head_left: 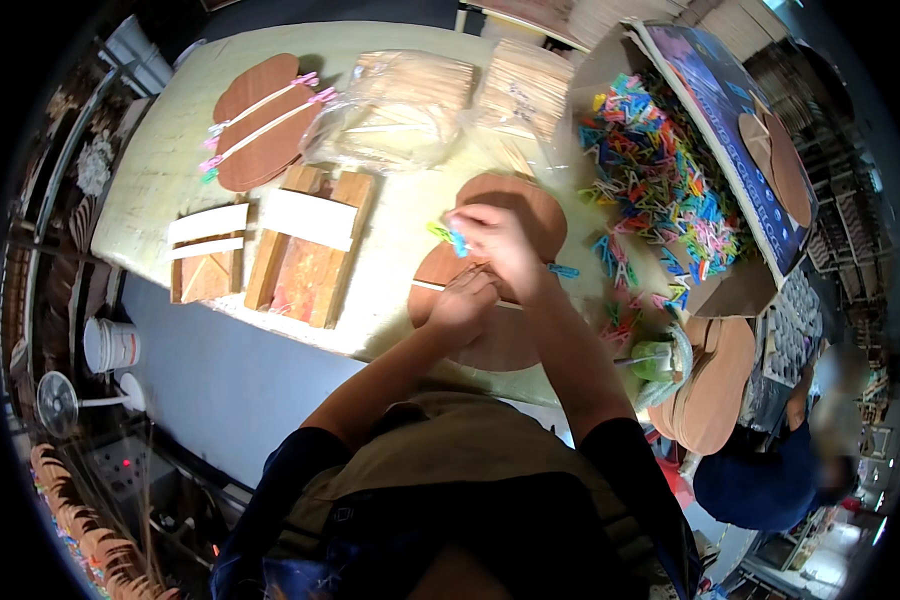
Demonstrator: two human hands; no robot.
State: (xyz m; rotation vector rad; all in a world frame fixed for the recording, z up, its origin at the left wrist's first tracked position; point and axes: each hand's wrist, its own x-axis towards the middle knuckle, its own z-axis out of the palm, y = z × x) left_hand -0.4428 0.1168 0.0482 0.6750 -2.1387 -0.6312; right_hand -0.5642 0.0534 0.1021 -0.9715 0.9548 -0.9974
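A brown, guitar-shaped thin wooden board [500,345] lies at the table's near edge beneath both my hands. A pale wooden strip [429,286] crosses it. My left hand [463,305] rests on the board with its fingers bent and pressed over the strip; what lies under the fingertips is hidden. Above it, my right hand [495,238] is slightly blurred, its fingers closed around a blue clothespin [459,243]. A yellow-green clothespin [438,231] shows beside those fingertips. Another blue clothespin [564,271] sits at the board's right edge.
A box of colourful clothespins [660,180] stands right, some spilled before it. Bundled wooden strips [410,85] in plastic lie behind. Leftward are a clipped board [260,125] and wooden jigs [310,250]. Stacked boards [715,390] are near right; a person [770,475] is beyond.
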